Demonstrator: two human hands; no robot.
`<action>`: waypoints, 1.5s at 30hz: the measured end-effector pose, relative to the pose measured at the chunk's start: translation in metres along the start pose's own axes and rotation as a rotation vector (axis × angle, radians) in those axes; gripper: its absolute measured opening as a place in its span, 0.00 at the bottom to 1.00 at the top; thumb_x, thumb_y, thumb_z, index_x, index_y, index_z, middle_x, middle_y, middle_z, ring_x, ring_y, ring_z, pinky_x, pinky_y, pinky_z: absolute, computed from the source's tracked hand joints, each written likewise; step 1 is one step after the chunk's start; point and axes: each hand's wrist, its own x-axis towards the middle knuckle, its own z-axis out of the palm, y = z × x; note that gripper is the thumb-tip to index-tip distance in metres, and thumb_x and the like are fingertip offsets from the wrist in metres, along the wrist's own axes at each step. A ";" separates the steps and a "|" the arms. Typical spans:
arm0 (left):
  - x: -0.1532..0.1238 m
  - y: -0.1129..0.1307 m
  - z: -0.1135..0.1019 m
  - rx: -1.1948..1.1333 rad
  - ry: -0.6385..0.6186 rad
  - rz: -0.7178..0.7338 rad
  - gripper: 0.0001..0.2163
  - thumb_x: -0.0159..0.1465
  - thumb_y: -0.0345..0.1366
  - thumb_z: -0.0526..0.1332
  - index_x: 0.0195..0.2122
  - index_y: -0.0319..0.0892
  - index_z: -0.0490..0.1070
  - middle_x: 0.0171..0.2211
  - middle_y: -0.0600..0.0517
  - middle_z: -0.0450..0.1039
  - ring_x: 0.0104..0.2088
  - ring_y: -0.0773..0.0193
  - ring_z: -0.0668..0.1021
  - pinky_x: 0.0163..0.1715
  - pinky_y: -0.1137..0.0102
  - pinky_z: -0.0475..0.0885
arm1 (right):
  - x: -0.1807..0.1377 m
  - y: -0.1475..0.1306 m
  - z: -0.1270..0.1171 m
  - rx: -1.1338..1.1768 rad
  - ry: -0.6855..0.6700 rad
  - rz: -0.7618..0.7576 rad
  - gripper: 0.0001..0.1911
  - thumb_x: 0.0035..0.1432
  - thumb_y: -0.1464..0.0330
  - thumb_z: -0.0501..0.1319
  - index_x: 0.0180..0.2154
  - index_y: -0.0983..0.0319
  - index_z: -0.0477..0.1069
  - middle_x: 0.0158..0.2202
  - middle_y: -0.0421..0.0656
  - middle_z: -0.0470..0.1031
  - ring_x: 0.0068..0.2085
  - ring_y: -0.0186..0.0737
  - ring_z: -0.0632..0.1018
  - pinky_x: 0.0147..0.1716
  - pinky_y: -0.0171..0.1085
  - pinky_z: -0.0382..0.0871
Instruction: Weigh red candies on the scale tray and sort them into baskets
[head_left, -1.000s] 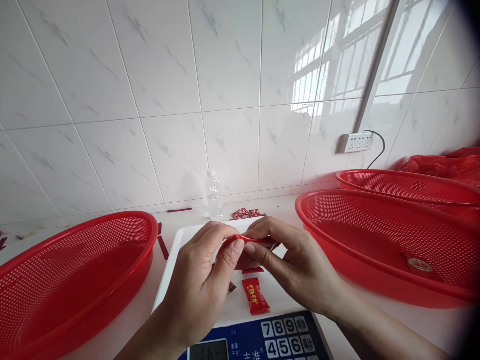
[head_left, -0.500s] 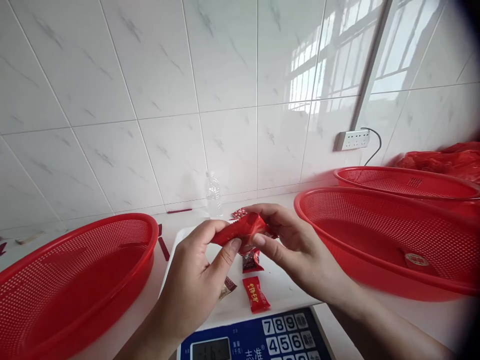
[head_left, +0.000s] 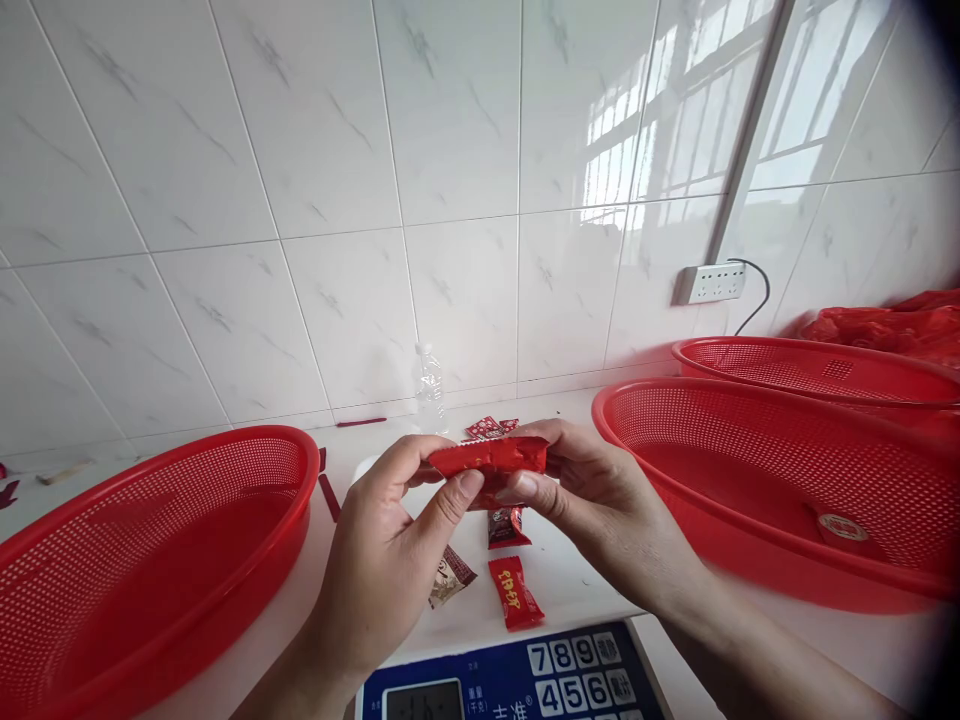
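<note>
Both hands hold a small red bag [head_left: 491,458] above the white pan of a scale [head_left: 551,575]. My left hand [head_left: 390,560] pinches its left end between thumb and fingers. My right hand [head_left: 592,500] grips its right end. Under the bag, on the pan, lie a red candy [head_left: 514,592], a dark red candy [head_left: 507,525] and a brownish candy [head_left: 450,577]. The scale's blue keypad [head_left: 574,670] and display [head_left: 420,702] show at the bottom edge.
A red mesh basket [head_left: 150,560] stands at the left. Two more red baskets [head_left: 780,470] stand at the right, one holding a round label [head_left: 844,527]. A clear water bottle [head_left: 430,385], loose candies [head_left: 487,428], a wall socket [head_left: 709,284] and red plastic bags [head_left: 885,325] are behind.
The hands lifted the red bag off the pan and turned it so its flat side faces me. Two more candies under it have come into sight.
</note>
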 end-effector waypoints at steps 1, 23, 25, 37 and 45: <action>0.000 0.000 0.000 -0.013 -0.002 -0.005 0.05 0.68 0.41 0.62 0.38 0.48 0.75 0.38 0.56 0.80 0.42 0.65 0.80 0.43 0.73 0.74 | 0.000 -0.001 0.000 -0.019 -0.001 0.005 0.13 0.55 0.58 0.71 0.36 0.60 0.75 0.34 0.42 0.80 0.35 0.38 0.82 0.36 0.37 0.81; -0.005 0.003 0.002 -0.227 -0.172 -0.173 0.07 0.67 0.42 0.62 0.40 0.47 0.74 0.38 0.53 0.80 0.38 0.62 0.82 0.34 0.72 0.79 | -0.004 0.006 -0.002 -0.211 -0.037 -0.082 0.16 0.62 0.58 0.64 0.27 0.61 0.70 0.25 0.39 0.72 0.26 0.35 0.73 0.25 0.35 0.70; -0.006 0.002 0.003 -0.256 -0.175 -0.200 0.09 0.67 0.43 0.62 0.45 0.48 0.73 0.45 0.51 0.79 0.43 0.59 0.82 0.34 0.71 0.79 | -0.004 0.006 -0.003 -0.224 -0.009 -0.098 0.16 0.62 0.58 0.64 0.28 0.61 0.71 0.26 0.39 0.72 0.27 0.35 0.73 0.25 0.35 0.70; -0.007 0.000 0.004 -0.108 -0.148 -0.129 0.08 0.69 0.42 0.59 0.47 0.49 0.70 0.47 0.50 0.78 0.45 0.59 0.82 0.32 0.71 0.81 | -0.001 0.004 -0.003 -0.198 -0.018 0.028 0.20 0.60 0.53 0.64 0.27 0.62 0.70 0.24 0.40 0.72 0.26 0.36 0.75 0.25 0.37 0.73; -0.006 0.001 0.002 0.060 -0.155 -0.057 0.08 0.71 0.41 0.55 0.41 0.47 0.72 0.36 0.54 0.78 0.33 0.65 0.81 0.32 0.73 0.79 | 0.001 0.001 -0.004 -0.104 -0.029 0.142 0.19 0.55 0.54 0.69 0.31 0.63 0.72 0.26 0.41 0.76 0.27 0.36 0.78 0.25 0.34 0.75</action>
